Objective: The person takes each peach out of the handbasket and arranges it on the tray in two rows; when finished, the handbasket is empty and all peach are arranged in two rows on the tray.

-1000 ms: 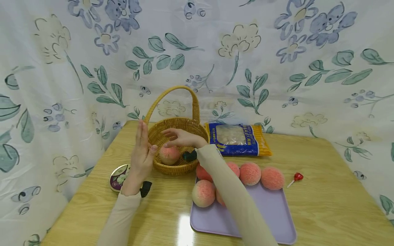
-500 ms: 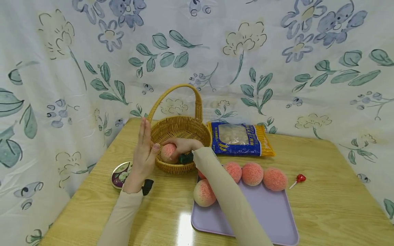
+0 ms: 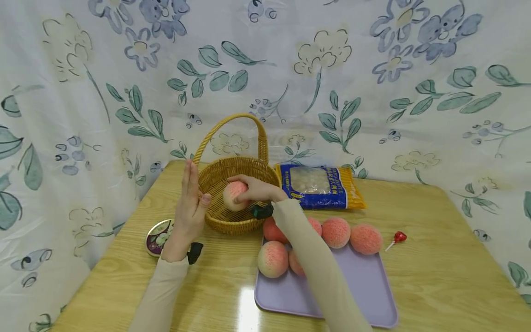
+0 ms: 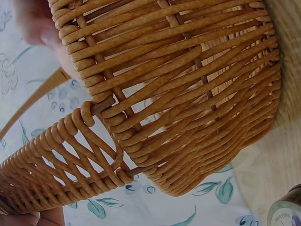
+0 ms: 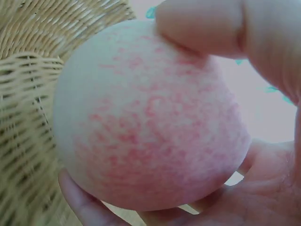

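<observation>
In the head view my right hand (image 3: 260, 188) grips a pink-and-cream peach (image 3: 234, 195) over the inside of a wicker basket (image 3: 232, 227). The right wrist view shows the thumb on one side of the peach (image 5: 150, 122) and fingers curled under the other. My left hand (image 3: 187, 216) stands upright at the basket's left side, fingers straight and thumb apart, right by the base of the tall handle (image 3: 224, 122). Woven wall (image 4: 188, 94) fills most of the left wrist view, with fingertips at its lower left corner.
A lilac tray (image 3: 365, 290) with several peaches (image 3: 273, 259) lies front right, partly behind the right sleeve. Behind it is a blue-and-yellow food bag (image 3: 315, 186). A red lollipop (image 3: 399, 237) lies farther right, and a round floral tin (image 3: 156, 237) sits left of the left hand.
My right hand has come down onto the peach in the basket, taken hold of it and lifted it a little toward the back right. The left hand has stayed by the handle.
</observation>
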Available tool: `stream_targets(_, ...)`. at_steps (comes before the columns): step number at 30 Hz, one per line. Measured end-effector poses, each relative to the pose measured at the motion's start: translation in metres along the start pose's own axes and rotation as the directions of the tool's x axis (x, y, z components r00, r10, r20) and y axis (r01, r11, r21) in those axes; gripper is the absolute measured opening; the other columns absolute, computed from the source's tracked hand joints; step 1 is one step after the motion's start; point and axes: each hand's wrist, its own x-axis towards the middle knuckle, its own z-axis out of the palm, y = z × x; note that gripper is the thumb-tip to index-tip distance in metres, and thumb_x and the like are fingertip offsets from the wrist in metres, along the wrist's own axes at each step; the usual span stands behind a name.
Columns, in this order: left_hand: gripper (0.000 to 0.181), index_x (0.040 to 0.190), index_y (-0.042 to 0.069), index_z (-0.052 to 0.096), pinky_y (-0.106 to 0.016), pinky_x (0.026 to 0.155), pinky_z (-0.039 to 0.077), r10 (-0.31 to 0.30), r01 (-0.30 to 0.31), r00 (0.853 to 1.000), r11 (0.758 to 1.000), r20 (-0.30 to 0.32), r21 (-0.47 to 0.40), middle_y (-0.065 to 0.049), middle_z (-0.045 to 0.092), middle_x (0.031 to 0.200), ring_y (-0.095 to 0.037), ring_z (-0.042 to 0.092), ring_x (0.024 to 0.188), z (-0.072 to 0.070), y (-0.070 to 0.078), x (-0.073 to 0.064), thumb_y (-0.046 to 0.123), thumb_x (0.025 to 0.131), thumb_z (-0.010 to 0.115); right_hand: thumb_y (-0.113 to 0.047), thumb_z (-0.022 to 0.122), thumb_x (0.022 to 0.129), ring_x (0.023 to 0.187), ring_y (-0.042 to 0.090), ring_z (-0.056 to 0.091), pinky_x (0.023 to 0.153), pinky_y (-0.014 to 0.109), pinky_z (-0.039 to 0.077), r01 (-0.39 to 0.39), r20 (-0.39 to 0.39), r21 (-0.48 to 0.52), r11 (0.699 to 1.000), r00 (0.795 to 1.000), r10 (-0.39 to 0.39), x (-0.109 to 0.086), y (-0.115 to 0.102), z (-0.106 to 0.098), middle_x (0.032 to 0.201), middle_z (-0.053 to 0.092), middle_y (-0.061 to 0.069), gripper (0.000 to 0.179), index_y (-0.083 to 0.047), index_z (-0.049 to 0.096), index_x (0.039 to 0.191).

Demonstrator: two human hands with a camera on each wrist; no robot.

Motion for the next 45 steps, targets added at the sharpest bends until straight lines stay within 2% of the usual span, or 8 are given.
stream_targets(7,0.063,0.157,0.030,0.001,-0.021,0.060,0.034,0.012,-0.012,1.000,1.000,-0.002,0.009,0.002,0.000,0.165,-0.004,0.033,0.066,-0.005,-0.004,-0.001,0.050,0.103,0.025,-0.013,0.066,0.091,0.123,0.030,0.050,0.092,0.039,0.049,0.049,-0.078,0.078,0.996,0.996,-0.043,-0.042,0.005,-0.021,0.145,0.041,0.013,0.069,-0.017,0.032,0.151)
stream_targets(14,0.063,0.157,0.031,0.000,-0.021,0.061,0.034,0.014,-0.014,1.000,1.000,0.003,0.022,0.001,0.000,0.165,-0.002,0.032,0.066,-0.011,-0.007,-0.002,0.049,0.103,0.026,-0.008,0.068,0.089,0.122,0.030,0.049,0.094,0.039,0.047,0.139,-0.170,0.082,0.987,0.978,-0.123,-0.100,0.013,-0.042,0.153,0.034,0.010,0.071,-0.017,0.034,0.150)
stream_targets(21,0.062,0.157,0.030,0.001,-0.022,0.059,0.032,0.035,-0.035,0.999,0.998,-0.009,0.043,0.001,0.001,0.165,-0.011,0.037,0.070,-0.013,-0.006,0.001,0.050,0.103,0.025,-0.006,0.071,0.085,0.120,0.022,0.049,0.095,0.030,0.047,0.214,-0.218,0.100,0.972,0.958,-0.188,-0.163,0.035,-0.037,0.152,0.035,0.015,0.073,-0.011,0.035,0.149)
stream_targets(26,0.062,0.158,0.028,0.002,-0.023,0.058,0.031,0.038,-0.038,0.999,0.998,-0.008,0.043,0.001,0.001,0.165,-0.012,0.036,0.070,-0.009,-0.005,0.002,0.050,0.104,0.025,-0.008,0.073,0.083,0.116,0.021,0.050,0.093,0.030,0.048,0.181,-0.249,0.070,0.981,0.956,-0.158,-0.208,0.050,-0.025,0.146,0.041,0.017,0.073,-0.010,0.037,0.147)
stream_targets(31,0.063,0.157,0.029,0.000,-0.023,0.061,0.032,0.027,-0.027,1.000,0.999,0.004,0.031,0.000,-0.001,0.165,-0.007,0.035,0.073,-0.007,-0.003,0.001,0.051,0.103,0.024,-0.013,0.076,0.077,0.110,0.020,0.053,0.088,0.030,0.049,0.080,-0.302,-0.106,0.991,0.947,-0.108,-0.243,0.062,-0.017,0.140,0.052,0.010,0.072,-0.022,0.046,0.142)
stream_targets(35,0.063,0.157,0.029,0.000,-0.023,0.060,0.032,0.025,-0.025,1.000,0.999,0.005,0.031,0.000,-0.001,0.165,-0.003,0.032,0.071,-0.006,-0.002,0.001,0.051,0.103,0.024,-0.014,0.075,0.075,0.115,0.016,0.051,0.090,0.030,0.048,0.066,-0.253,-0.175,0.982,0.961,-0.110,-0.262,0.073,-0.010,0.142,0.050,0.007,0.071,-0.022,0.047,0.140)
stream_targets(41,0.064,0.158,0.028,0.002,-0.023,0.059,0.031,0.031,-0.031,0.999,0.999,-0.005,0.022,-0.003,0.000,0.165,0.002,0.029,0.069,-0.002,0.001,0.000,0.052,0.103,0.025,-0.010,0.075,0.077,0.117,0.004,0.050,0.093,0.024,0.046,0.100,-0.161,-0.139,0.985,0.979,-0.122,-0.278,0.090,-0.002,0.144,0.047,0.008,0.072,-0.015,0.044,0.142)
stream_targets(45,0.064,0.158,0.028,0.002,-0.022,0.059,0.031,0.032,-0.032,0.999,0.999,-0.006,0.005,-0.003,0.000,0.165,0.002,0.029,0.068,0.002,0.002,0.000,0.052,0.103,0.025,-0.008,0.075,0.075,0.119,0.005,0.048,0.095,0.023,0.043,0.063,-0.135,-0.184,0.981,0.987,-0.089,-0.282,0.094,0.000,0.142,0.050,0.002,0.072,-0.016,0.046,0.141)
